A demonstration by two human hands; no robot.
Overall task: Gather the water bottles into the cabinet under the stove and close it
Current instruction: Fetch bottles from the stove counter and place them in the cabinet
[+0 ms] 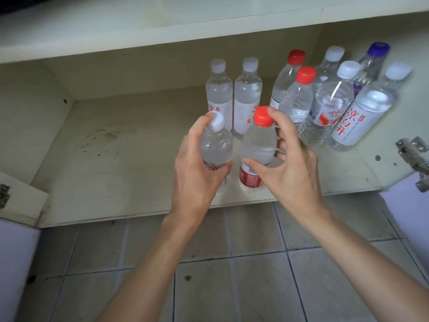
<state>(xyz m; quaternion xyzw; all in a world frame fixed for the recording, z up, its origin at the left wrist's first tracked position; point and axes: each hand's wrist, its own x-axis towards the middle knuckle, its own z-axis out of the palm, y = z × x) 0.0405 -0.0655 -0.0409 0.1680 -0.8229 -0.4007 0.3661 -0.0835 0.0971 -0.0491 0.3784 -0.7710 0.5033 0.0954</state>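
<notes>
1. We're looking down into the open cabinet, and both hands are busy near its front edge.
2. Our left hand wraps round the white-capped bottle, fingers curled about its body and one fingertip up by the cap. That's a full grip.
3. Our right hand curls more loosely round the red-capped bottle. The thumb sits on the front just above the red label, the forefinger is up at the cap, and the other fingers are behind.
4. The two held bottles are upright, just beside each other over the front of the cabinet floor. We cannot tell whether their bases rest on it.
5. Right behind them a pair of white-labelled bottles stands upright.
6. Off to the right, a tight cluster of bottles fills the corner, with two red caps, three white and one blue at the back.
7. A dark stain marks the cabinet floor on the left. A metal hinge shows on the right, with grey tiles below.
</notes>
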